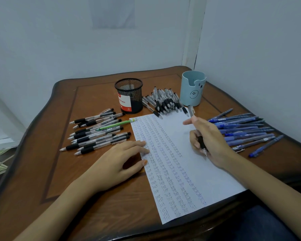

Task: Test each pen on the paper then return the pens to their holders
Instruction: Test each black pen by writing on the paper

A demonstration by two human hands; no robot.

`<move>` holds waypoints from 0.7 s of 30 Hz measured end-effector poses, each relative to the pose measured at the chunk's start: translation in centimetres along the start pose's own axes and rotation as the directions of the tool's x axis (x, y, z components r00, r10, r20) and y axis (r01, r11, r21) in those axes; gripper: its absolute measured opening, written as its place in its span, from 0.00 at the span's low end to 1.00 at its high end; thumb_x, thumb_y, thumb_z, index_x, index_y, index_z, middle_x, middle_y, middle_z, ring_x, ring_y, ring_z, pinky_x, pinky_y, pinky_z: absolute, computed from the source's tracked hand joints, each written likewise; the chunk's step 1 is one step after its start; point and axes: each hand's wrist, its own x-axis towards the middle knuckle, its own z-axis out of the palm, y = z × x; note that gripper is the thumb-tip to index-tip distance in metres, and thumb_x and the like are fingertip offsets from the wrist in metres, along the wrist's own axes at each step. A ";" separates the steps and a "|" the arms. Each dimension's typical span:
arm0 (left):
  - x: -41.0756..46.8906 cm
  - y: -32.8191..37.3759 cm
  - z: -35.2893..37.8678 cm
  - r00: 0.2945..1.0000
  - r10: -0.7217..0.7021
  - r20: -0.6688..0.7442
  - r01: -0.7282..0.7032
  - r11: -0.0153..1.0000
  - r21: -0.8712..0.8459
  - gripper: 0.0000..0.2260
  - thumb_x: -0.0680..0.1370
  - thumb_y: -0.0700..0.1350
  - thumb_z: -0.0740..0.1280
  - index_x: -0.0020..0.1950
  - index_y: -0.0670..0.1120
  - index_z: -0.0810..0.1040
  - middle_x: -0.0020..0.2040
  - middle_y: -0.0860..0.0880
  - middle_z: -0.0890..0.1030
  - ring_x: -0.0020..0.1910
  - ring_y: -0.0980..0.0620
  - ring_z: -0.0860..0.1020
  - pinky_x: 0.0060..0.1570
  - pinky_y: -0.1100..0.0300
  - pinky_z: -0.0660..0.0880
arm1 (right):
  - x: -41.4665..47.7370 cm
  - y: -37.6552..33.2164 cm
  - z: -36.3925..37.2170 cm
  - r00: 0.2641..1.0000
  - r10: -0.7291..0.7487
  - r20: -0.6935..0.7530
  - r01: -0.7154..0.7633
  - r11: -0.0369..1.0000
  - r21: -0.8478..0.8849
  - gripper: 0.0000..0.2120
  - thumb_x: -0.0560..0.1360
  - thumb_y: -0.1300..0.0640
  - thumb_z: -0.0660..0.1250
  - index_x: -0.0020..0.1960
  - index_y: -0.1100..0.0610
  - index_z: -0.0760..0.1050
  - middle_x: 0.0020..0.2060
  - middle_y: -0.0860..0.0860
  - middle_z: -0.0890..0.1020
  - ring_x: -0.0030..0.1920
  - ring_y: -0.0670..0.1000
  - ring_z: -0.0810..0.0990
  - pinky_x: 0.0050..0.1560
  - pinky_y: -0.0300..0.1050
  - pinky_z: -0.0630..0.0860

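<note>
A white paper (pixel 214 174) filled with columns of the word "test" lies on the wooden table (pixel 97 202). My right hand (pixel 208 140) grips a clear pen with a black grip (pixel 191 111), its tip down on the paper's right part. My left hand (pixel 118 160) rests flat on the paper's left edge, fingers straight. A black mesh holder (pixel 129 94) and a light blue bear holder (pixel 192 87) stand at the back. Black-grip pens lie in a pile at left (pixel 96 133) and another at the back (pixel 165 101). Blue pens (pixel 243 131) lie at right.
A single green pen (pixel 116 124) lies among the left pile. Walls close in behind and on the right of the table. The table's curved edge runs along the left and front. A dark blue cloth (pixel 261 223) shows at the bottom right.
</note>
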 end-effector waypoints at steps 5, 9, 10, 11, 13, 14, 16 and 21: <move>0.0 0.1 -0.1 1.000 -0.001 0.003 0.001 1.000 -0.002 0.21 0.77 0.64 0.53 0.65 0.58 0.73 0.69 0.63 0.69 0.67 0.70 0.65 0.65 0.72 0.60 | -0.1 0.0 0.1 0.999 -0.026 0.046 0.029 0.996 -0.082 0.12 0.80 0.55 0.62 0.57 0.58 0.80 0.22 0.54 0.71 0.21 0.48 0.66 0.22 0.38 0.66; 0.0 0.1 -0.1 1.000 0.000 0.009 0.000 1.000 0.003 0.20 0.78 0.63 0.54 0.65 0.58 0.73 0.69 0.62 0.69 0.67 0.69 0.65 0.64 0.74 0.59 | -0.2 -0.3 0.2 0.999 0.007 0.051 -0.004 0.999 -0.048 0.14 0.82 0.54 0.57 0.60 0.57 0.78 0.20 0.52 0.66 0.19 0.47 0.60 0.18 0.36 0.60; 0.0 0.1 -0.1 1.000 -0.003 0.008 0.003 1.000 0.001 0.20 0.78 0.63 0.55 0.66 0.58 0.74 0.69 0.62 0.69 0.67 0.69 0.65 0.64 0.75 0.58 | -0.2 -0.3 0.2 0.998 0.021 0.053 -0.019 0.999 -0.037 0.15 0.82 0.54 0.56 0.60 0.56 0.78 0.20 0.52 0.64 0.19 0.47 0.59 0.18 0.36 0.59; 0.0 0.1 -0.1 1.000 -0.004 0.006 0.004 1.000 -0.001 0.20 0.78 0.62 0.55 0.66 0.57 0.74 0.69 0.62 0.69 0.67 0.69 0.65 0.64 0.75 0.57 | -0.2 -0.4 0.2 0.998 0.034 0.055 -0.032 0.999 -0.031 0.16 0.83 0.53 0.54 0.59 0.56 0.78 0.20 0.51 0.64 0.19 0.47 0.58 0.18 0.36 0.58; 0.0 0.1 -0.1 1.000 -0.002 0.003 0.002 1.000 -0.004 0.20 0.78 0.63 0.55 0.65 0.58 0.74 0.69 0.62 0.69 0.67 0.68 0.65 0.64 0.75 0.58 | -0.2 -0.4 0.2 0.998 0.046 0.047 -0.044 0.998 -0.038 0.19 0.83 0.52 0.50 0.57 0.56 0.78 0.19 0.51 0.64 0.19 0.47 0.58 0.18 0.36 0.58; 0.0 0.1 -0.1 1.000 -0.001 0.001 0.001 1.000 -0.005 0.20 0.78 0.63 0.55 0.65 0.58 0.74 0.69 0.62 0.69 0.67 0.68 0.65 0.64 0.74 0.58 | -0.2 -0.5 0.2 0.998 0.042 0.037 -0.040 0.998 -0.054 0.19 0.83 0.53 0.50 0.56 0.57 0.78 0.19 0.52 0.65 0.19 0.47 0.59 0.18 0.37 0.58; 0.0 0.1 -0.1 1.000 -0.004 0.002 0.004 1.000 -0.008 0.20 0.78 0.63 0.54 0.65 0.58 0.74 0.69 0.62 0.70 0.67 0.68 0.65 0.64 0.73 0.59 | -0.2 -0.6 0.3 0.999 0.037 0.021 -0.035 0.996 -0.087 0.17 0.83 0.55 0.52 0.54 0.60 0.78 0.18 0.52 0.67 0.19 0.48 0.61 0.19 0.38 0.59; 0.0 0.1 -0.1 1.000 -0.005 0.003 0.005 1.000 -0.012 0.20 0.78 0.64 0.54 0.65 0.58 0.74 0.69 0.62 0.70 0.67 0.68 0.65 0.65 0.70 0.61 | -0.4 -0.8 0.1 0.999 0.035 -0.020 -0.036 0.998 -0.051 0.14 0.80 0.57 0.56 0.47 0.63 0.77 0.18 0.53 0.66 0.21 0.48 0.61 0.22 0.41 0.59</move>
